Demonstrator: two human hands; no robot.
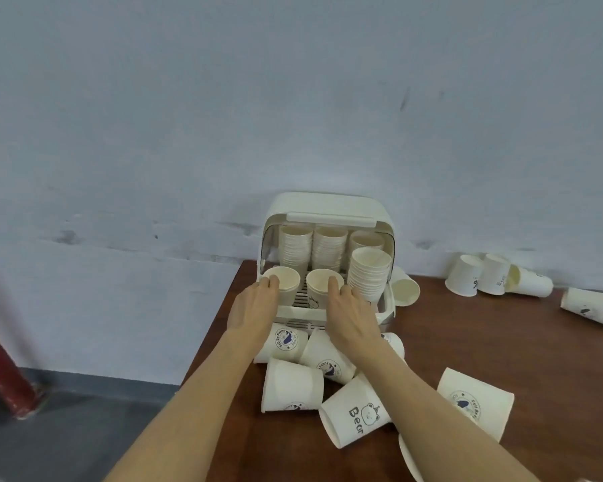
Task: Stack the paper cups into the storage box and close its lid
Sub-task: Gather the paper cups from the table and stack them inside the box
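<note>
Head view: both hands [255, 304] [350, 309] hold cups [286, 278] [319, 280] inside storage box [331, 207].

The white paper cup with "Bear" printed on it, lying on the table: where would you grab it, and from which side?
The white paper "Bear" cup lies on its side on the brown wooden table, open mouth toward the person. Come from above and pinch across its round wall mid-length; neighbouring cups crowd its far end.
</note>
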